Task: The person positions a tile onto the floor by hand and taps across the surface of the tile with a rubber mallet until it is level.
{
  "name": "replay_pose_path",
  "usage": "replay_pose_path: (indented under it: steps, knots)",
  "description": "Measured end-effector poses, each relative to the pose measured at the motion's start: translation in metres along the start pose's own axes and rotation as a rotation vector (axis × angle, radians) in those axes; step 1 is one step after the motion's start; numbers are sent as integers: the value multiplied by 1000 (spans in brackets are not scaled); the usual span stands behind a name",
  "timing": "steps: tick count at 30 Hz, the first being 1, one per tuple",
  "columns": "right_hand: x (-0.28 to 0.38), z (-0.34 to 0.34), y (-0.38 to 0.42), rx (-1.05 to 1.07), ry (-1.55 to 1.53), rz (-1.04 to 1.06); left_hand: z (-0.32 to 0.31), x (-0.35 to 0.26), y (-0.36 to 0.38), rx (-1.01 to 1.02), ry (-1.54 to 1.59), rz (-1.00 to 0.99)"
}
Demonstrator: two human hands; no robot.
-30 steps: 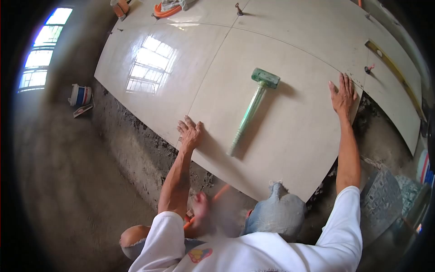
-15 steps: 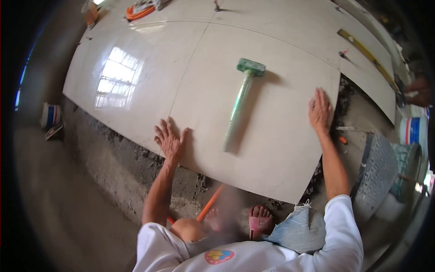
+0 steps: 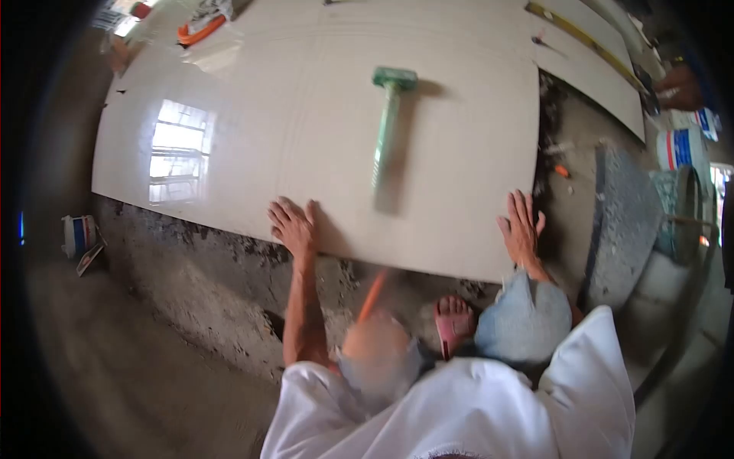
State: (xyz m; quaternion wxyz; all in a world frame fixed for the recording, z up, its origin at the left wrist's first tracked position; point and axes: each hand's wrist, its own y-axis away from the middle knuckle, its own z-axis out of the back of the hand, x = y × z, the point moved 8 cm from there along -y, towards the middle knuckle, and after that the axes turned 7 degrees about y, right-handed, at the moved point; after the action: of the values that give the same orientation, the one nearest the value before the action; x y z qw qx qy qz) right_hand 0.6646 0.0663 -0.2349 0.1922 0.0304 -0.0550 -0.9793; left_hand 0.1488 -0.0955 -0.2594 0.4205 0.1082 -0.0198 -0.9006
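Seen from above, a person in a white shirt (image 3: 474, 398) rests both hands on a pale, glossy tile (image 3: 459, 153). The left hand (image 3: 293, 227) lies open, palm down, fingers spread, at its near edge. The right hand (image 3: 521, 236) is open too, fingers slightly apart, near the tile's right corner. Farther up, between them, a green hammer (image 3: 384, 130) lies on the tile, its handle pointing toward the person. At upper right, a yellow level (image 3: 585, 40) lies near another person's hand (image 3: 678, 88). Buckets stand at far left (image 3: 79, 236) and right.
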Motion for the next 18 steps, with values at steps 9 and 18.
replay_pose_path:
  steps: [9, 18]
  knots:
    - [-17, 36, 1, 240, -56, 135, 29, -29, 51, 429, 52, 56]
    - [-20, 39, -23, 494, 122, 305, 18, -221, 25, 190, 247, -292]
